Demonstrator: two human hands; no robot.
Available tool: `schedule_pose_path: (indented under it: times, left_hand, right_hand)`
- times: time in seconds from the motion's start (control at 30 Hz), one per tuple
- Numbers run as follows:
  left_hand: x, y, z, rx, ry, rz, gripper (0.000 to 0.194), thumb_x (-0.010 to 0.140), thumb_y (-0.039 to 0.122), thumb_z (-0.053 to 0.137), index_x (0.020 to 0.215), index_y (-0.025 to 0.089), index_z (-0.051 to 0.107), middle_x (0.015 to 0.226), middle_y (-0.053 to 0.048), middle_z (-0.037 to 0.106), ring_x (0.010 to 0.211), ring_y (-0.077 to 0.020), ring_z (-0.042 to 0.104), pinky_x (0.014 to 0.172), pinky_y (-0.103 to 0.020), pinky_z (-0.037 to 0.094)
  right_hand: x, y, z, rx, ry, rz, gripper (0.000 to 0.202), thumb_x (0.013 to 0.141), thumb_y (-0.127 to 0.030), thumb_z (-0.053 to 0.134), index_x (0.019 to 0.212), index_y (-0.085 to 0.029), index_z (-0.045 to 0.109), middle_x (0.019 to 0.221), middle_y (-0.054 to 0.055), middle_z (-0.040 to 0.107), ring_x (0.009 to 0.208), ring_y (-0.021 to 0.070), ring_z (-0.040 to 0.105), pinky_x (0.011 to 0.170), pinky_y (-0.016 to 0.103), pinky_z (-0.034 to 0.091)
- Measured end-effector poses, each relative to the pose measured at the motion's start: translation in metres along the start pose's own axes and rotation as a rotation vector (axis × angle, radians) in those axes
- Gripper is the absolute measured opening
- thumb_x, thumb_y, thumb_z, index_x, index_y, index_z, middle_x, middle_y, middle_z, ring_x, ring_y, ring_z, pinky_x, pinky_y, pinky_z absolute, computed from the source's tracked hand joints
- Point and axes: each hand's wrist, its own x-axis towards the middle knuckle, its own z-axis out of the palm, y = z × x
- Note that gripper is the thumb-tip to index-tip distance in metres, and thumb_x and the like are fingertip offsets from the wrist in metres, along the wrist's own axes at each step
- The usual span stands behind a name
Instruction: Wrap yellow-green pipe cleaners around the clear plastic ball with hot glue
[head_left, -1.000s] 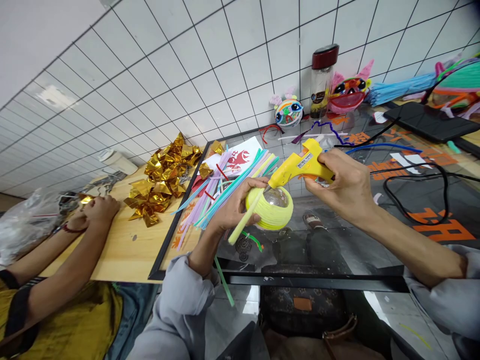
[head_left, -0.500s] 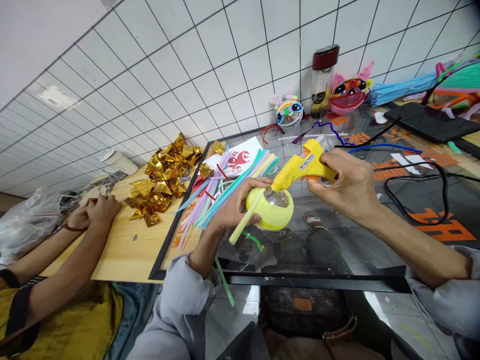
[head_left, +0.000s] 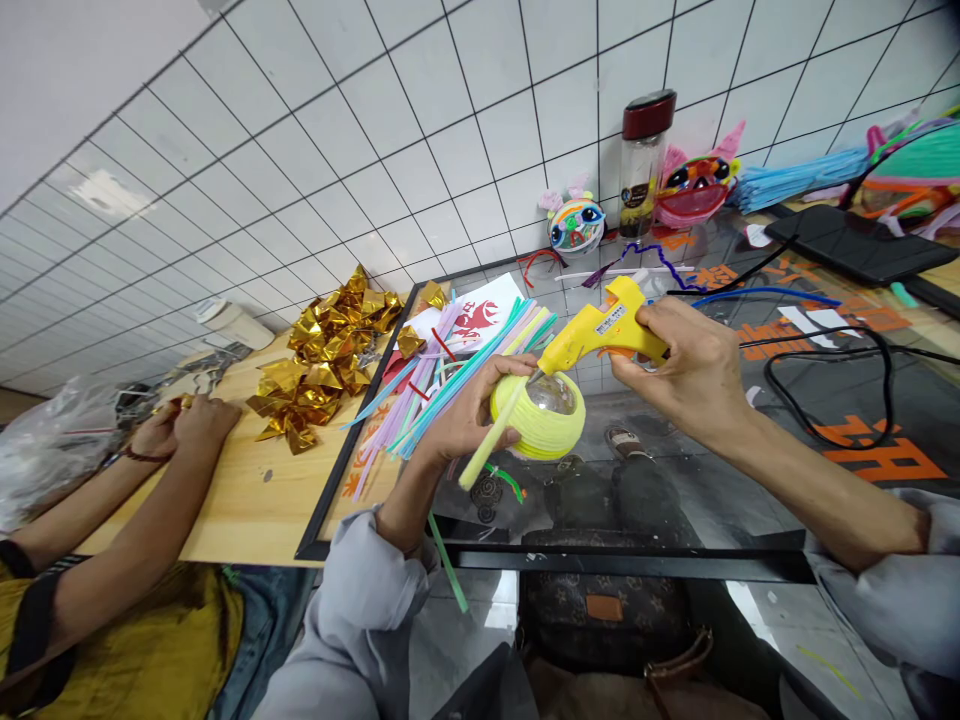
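My left hand (head_left: 474, 410) is closed around a clear ball wrapped in yellow pipe cleaner (head_left: 546, 425), its bare round top facing up. A loose end of the yellow pipe cleaner (head_left: 484, 452) sticks out past my thumb, down and to the left. In my right hand (head_left: 694, 365) is a yellow hot glue gun (head_left: 596, 328), gripped by the handle. Its nozzle points down-left and meets the ball's upper left rim, close to my left fingertips; whether glue is coming out cannot be seen.
Purple and teal pipe cleaners (head_left: 457, 385) lie left of the ball, beside gold foil pieces (head_left: 307, 370). Another person's hands (head_left: 184, 425) rest at far left. A bottle (head_left: 643, 165), animal-faced balls (head_left: 576, 224) and a phone (head_left: 862, 243) stand or lie behind. A black cord (head_left: 889, 390) loops at right.
The glue gun's nozzle has shifted slightly left and down along the ball's rim, with my right hand following. The other person's fingers have moved a little.
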Motion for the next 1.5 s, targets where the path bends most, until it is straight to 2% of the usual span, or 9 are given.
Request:
schedule_pose_path:
  times: [0.37,0.57,0.93,1.07,1.27,1.5]
  left_hand:
    - [0.001,0.003,0.001,0.013,-0.006,-0.019,0.069,0.062,0.051,0.089,0.119,0.025,0.060,0.137,-0.009,0.057,0.138,-0.0364,0.050,0.118,-0.053,0.036]
    - [0.000,0.002,0.001,0.016,0.003,-0.007,0.069,0.062,0.053,0.089,0.119,0.026,0.060,0.138,-0.010,0.057,0.139,-0.0361,0.049,0.118,-0.052,0.036]
    - [0.003,0.005,0.001,0.023,-0.022,0.021,0.068,0.062,0.052,0.089,0.118,0.026,0.061,0.136,-0.010,0.060,0.137,-0.0353,0.051,0.119,-0.054,0.034]
    - [0.003,0.005,0.000,0.031,-0.025,0.019,0.067,0.062,0.052,0.089,0.117,0.025,0.061,0.136,-0.010,0.060,0.139,-0.0358,0.050,0.118,-0.054,0.036]
    - [0.003,0.003,0.000,0.016,-0.029,0.022,0.068,0.062,0.052,0.089,0.118,0.025,0.061,0.136,-0.010,0.059,0.137,-0.0352,0.052,0.117,-0.052,0.037]
    - [0.002,0.003,0.002,0.004,-0.006,0.019,0.069,0.061,0.051,0.090,0.118,0.025,0.061,0.135,-0.010,0.059,0.136,-0.0361,0.052,0.117,-0.054,0.036]
  right_hand:
    - [0.001,-0.001,-0.001,0.008,-0.022,0.012,0.020,0.085,-0.033,0.067,0.076,-0.025,0.052,0.068,0.001,0.057,0.058,0.0170,0.049,0.052,0.032,0.034]
    - [0.003,0.000,-0.005,0.048,-0.036,-0.021,0.020,0.081,-0.024,0.067,0.074,-0.025,0.048,0.068,0.000,0.055,0.057,0.0161,0.049,0.052,0.031,0.032]
    - [0.010,0.004,-0.013,0.077,-0.104,-0.043,0.026,0.077,-0.022,0.064,0.068,-0.025,0.040,0.066,-0.001,0.050,0.056,0.0143,0.043,0.053,0.031,0.029]
    - [0.010,0.004,-0.014,0.094,-0.094,-0.102,0.026,0.079,-0.019,0.063,0.072,-0.025,0.039,0.065,-0.002,0.046,0.056,0.0133,0.041,0.053,0.030,0.029]
    - [0.009,0.004,-0.012,0.092,-0.056,-0.148,0.025,0.080,-0.014,0.064,0.075,-0.024,0.041,0.069,-0.001,0.048,0.059,0.0129,0.043,0.054,0.029,0.031]
    - [0.008,0.005,-0.011,0.088,-0.085,-0.071,0.026,0.083,-0.026,0.064,0.071,-0.024,0.041,0.068,0.000,0.049,0.059,0.0137,0.043,0.054,0.030,0.030]
